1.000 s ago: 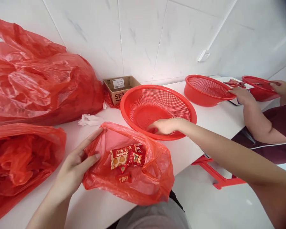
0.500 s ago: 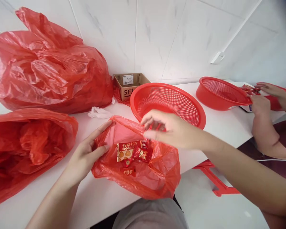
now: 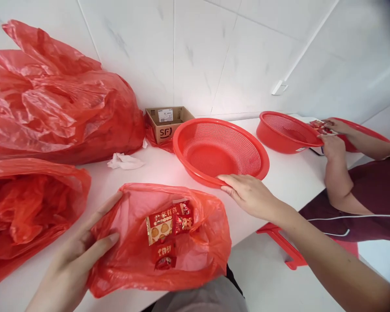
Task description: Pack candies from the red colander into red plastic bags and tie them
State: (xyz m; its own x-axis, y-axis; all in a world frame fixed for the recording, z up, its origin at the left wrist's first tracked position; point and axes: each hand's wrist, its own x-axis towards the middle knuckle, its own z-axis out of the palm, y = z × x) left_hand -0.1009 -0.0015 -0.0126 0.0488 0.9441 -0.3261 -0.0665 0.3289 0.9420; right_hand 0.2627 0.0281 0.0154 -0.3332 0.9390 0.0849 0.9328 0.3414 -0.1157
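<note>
My left hand (image 3: 80, 247) pinches the left edge of a red plastic bag (image 3: 208, 242), holding its mouth spread. Inside lie several wrapped snacks, among them a red and gold cookie packet (image 3: 160, 226) and a small red candy (image 3: 164, 251). With thumb and fingers, my right hand (image 3: 247, 193) grasps the near rim of a red perforated basin (image 3: 211, 158). No snacks show in that basin. The bag sits between me and the basin, at the table's front edge.
A large red bag (image 3: 58, 108) and a second open red bag (image 3: 35, 208) stand at left. Behind are a cardboard box (image 3: 165, 130) and a crumpled tissue (image 3: 125, 161). At right, a co-worker's hands (image 3: 334, 145) are beside another red basin (image 3: 286, 134). A red stool (image 3: 282, 245) stands below.
My right hand has gone from above the bag, where it held small red pieces, to the basin's rim. The bag has shifted left and nearer me, and its mouth is wider.
</note>
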